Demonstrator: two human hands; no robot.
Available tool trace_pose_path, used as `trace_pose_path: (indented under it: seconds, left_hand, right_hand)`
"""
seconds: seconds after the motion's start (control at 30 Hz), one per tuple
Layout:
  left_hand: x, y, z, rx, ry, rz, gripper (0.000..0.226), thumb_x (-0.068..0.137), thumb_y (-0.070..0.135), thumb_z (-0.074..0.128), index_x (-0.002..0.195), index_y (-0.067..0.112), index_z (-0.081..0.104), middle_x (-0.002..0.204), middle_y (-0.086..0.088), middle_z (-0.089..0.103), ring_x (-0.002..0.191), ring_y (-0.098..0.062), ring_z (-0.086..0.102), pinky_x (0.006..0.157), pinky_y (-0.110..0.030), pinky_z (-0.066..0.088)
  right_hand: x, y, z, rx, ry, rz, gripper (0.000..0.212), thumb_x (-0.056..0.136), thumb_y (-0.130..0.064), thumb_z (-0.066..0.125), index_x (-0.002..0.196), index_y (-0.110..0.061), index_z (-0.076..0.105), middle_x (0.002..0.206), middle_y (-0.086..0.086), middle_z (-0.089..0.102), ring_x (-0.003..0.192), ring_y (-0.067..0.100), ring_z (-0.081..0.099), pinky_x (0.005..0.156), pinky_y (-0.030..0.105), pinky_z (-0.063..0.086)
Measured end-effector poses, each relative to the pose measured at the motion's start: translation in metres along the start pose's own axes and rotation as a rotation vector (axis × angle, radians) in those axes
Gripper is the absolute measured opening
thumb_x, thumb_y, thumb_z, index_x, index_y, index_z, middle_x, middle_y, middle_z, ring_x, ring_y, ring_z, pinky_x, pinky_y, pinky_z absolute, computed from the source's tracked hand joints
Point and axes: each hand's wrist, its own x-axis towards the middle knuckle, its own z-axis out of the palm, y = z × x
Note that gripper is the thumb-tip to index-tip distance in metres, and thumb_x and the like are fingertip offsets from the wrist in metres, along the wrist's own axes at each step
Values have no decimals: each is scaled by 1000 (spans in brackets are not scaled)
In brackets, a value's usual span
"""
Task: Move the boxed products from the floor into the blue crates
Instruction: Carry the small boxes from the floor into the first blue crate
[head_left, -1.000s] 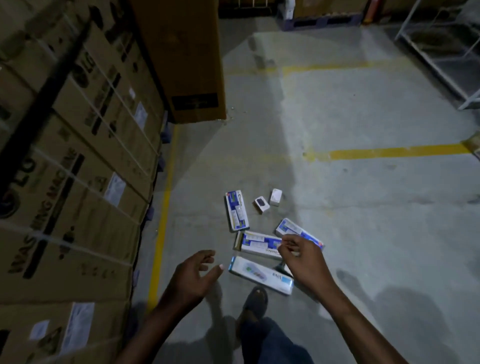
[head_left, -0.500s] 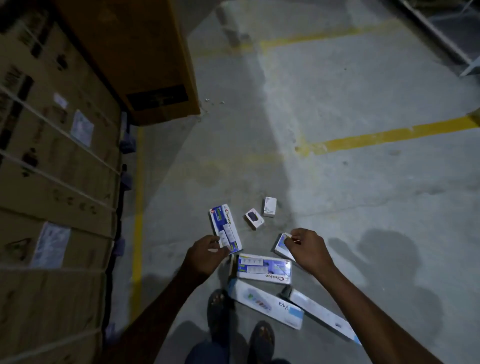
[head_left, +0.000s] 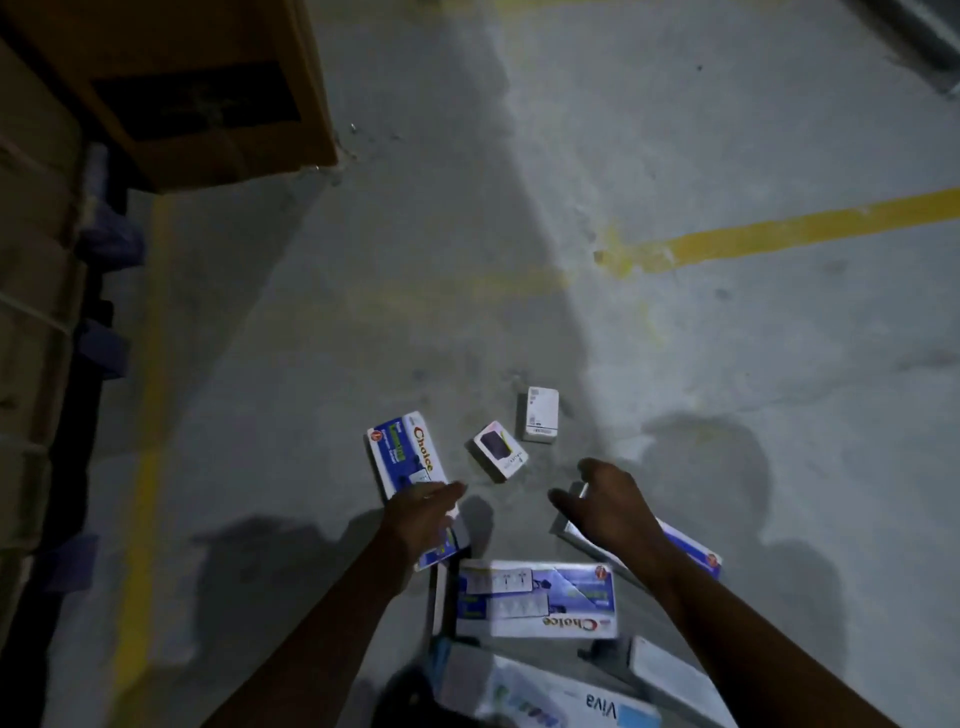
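Rough grey concrete floor (head_left: 675, 364) carries worn yellow painted lines (head_left: 779, 234); corrugated cartons (head_left: 171, 88) rise at ten o'clock. Flat glossy card boxes lie scattered low centre. At seven o'clock the left hand (head_left: 423, 517), fingers extended, rests over a long Choice box (head_left: 400, 452). Two small white boxes (head_left: 540, 414) sit just beyond. The right hand (head_left: 610, 501), loosely curled, hovers above another long box (head_left: 696, 551). Bare floor spreads toward three o'clock.

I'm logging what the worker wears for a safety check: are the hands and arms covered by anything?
No. Both forearms are bare as far as the view reaches, with no sleeves showing. The left hand and right hand wear no gloves. The dim light hides any ring or other small detail.
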Motion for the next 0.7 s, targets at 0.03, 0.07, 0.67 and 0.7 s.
trace_pose_path:
  seconds: [0.03, 0.07, 0.67, 0.7]
  left_hand:
    - [28, -10, 3, -26, 7, 6, 19, 93, 25, 74, 101, 9, 68, 99, -13, 65, 91, -25, 60, 70, -30, 47]
    - [53, -22, 7, -39, 7, 5, 16, 94, 25, 72, 102, 11, 68, 102, -12, 66, 97, -26, 61, 76, -33, 49]
    - [324, -149, 59, -254, -170, 155, 39, 97, 47, 61, 126, 22, 69, 116, 6, 77, 114, -12, 67, 90, -29, 49]
    - [326, -150, 59, -284, -202, 144, 45, 96, 51, 59, 131, 24, 65, 121, 4, 75, 118, -14, 67, 96, -32, 49]
  right_hand:
    - [26, 9, 21, -26, -3, -9, 34, 85, -41, 76, 95, -12, 61, 102, 13, 71, 99, 28, 68, 72, 29, 42]
    - [50, 18, 41, -36, -2, -11, 40, 84, -40, 77, 105, -9, 65, 110, 16, 70, 106, 32, 66, 78, 31, 46]
    - [265, 109, 266, 707, 68, -17, 56, 78, -65, 69, 102, -15, 75, 87, 3, 76, 85, 17, 74, 77, 31, 61]
    - [260, 107, 261, 1005, -140, 79, 59, 83, -61, 62, 116, -14, 73, 100, 9, 77, 95, 23, 73, 83, 36, 63]
